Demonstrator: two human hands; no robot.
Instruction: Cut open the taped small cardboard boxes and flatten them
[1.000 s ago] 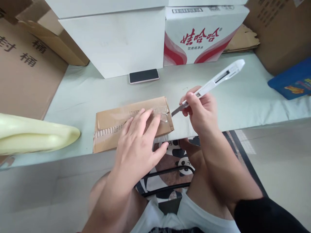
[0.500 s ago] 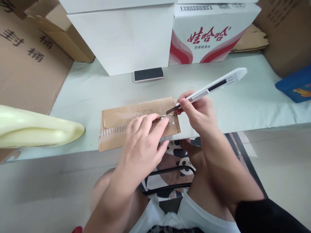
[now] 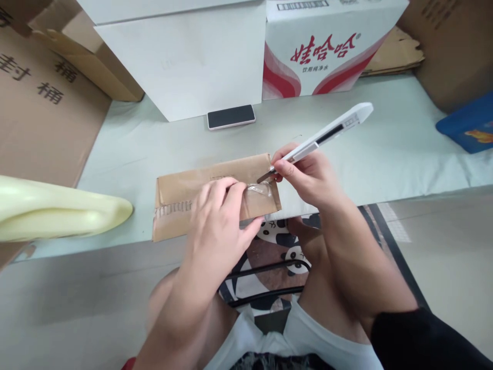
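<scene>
A small brown cardboard box (image 3: 215, 172) lies at the front edge of the table, with clear tape (image 3: 264, 189) loose and wrinkled near its right end. My left hand (image 3: 221, 216) steadies this box, its fingers bent on the top face and its thumb down by the front side. In my right hand (image 3: 308, 172) is a white utility knife (image 3: 327, 134), pinched low near the blade. The blade (image 3: 265, 177) is out and its tip meets the tape at the box's right end. My left fingers hide part of the box's middle.
A phone (image 3: 231, 117) lies behind the box, against a large white box (image 3: 185, 61). A red-and-white water carton (image 3: 323, 61) stands beside that. A pale yellow smooth object (image 3: 65, 210) is at left, a blue package (image 3: 468, 126) at right. Large brown cartons (image 3: 42, 128) flank the table.
My right hand has moved left, bringing the knife blade from beside the box onto the tape. My left fingers have drawn back and bent more. The view has shifted slightly.
</scene>
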